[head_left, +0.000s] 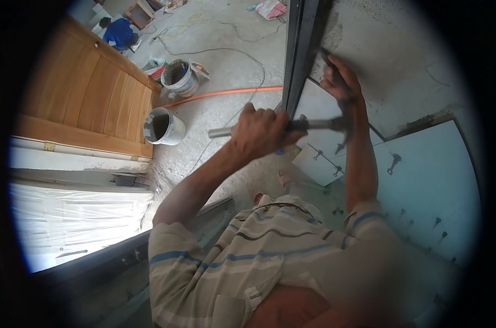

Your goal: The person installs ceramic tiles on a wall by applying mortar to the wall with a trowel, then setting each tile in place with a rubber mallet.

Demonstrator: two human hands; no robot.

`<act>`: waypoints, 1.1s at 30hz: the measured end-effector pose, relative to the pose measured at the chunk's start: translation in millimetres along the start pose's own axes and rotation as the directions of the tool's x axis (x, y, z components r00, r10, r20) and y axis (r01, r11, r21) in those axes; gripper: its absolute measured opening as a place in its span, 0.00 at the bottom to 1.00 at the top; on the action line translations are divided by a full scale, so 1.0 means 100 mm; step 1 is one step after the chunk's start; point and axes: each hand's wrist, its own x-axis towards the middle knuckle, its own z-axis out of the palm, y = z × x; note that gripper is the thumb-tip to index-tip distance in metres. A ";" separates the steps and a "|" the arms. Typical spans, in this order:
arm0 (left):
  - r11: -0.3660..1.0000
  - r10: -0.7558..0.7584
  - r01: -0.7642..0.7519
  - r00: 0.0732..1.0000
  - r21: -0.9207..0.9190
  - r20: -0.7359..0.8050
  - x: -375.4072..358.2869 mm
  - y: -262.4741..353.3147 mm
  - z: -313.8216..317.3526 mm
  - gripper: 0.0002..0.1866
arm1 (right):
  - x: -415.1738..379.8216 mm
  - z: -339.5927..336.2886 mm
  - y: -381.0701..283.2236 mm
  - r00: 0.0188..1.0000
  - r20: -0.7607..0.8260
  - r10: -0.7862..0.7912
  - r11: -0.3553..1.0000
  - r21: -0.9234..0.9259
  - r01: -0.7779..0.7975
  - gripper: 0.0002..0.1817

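Note:
My left hand [263, 130] is closed round the handle of a hammer [319, 124]. The hammer lies level, its metal handle end to the left and its head in front of my right forearm. My right hand [341, 79] is raised beside a dark upright metal frame [300, 52], its fingers wrapped round a slim dark tool, perhaps a chisel, whose tip is near the frame. Blur hides the tool's exact shape.
Two buckets [179, 78] [164, 126] stand on the concrete floor beside a wooden door [84, 87]. An orange hose [226, 93] and a cable cross the floor. Pale tiles [428, 175] with several clips lie at right. Another person [119, 34] crouches at the far left.

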 end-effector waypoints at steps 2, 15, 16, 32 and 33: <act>0.989 -0.146 0.145 0.988 0.026 0.056 -0.02 0.01 0.04 0.22 | 0.03 0.01 -0.04 1.000 -0.022 -0.002 1.000 -0.007 0.002 0.07; 0.982 0.155 -0.170 0.974 -0.081 -0.168 -0.20 0.06 -0.23 0.28 | -0.16 0.07 -0.11 0.998 -0.017 -0.056 0.998 0.013 0.056 0.13; 0.982 0.149 -0.165 0.976 -0.096 -0.157 -0.18 0.07 -0.26 0.28 | -0.14 0.08 -0.09 0.998 -0.037 -0.057 0.998 0.013 0.057 0.13; 0.944 0.327 -0.331 0.922 0.017 -0.209 0.01 -0.01 -0.20 0.20 | 0.04 0.14 -0.05 0.999 0.027 -0.042 0.999 0.029 0.041 0.08; 0.931 0.363 -0.362 0.907 0.042 -0.215 0.01 -0.09 -0.13 0.20 | 0.03 0.15 -0.03 0.998 0.008 -0.055 0.998 0.022 0.055 0.08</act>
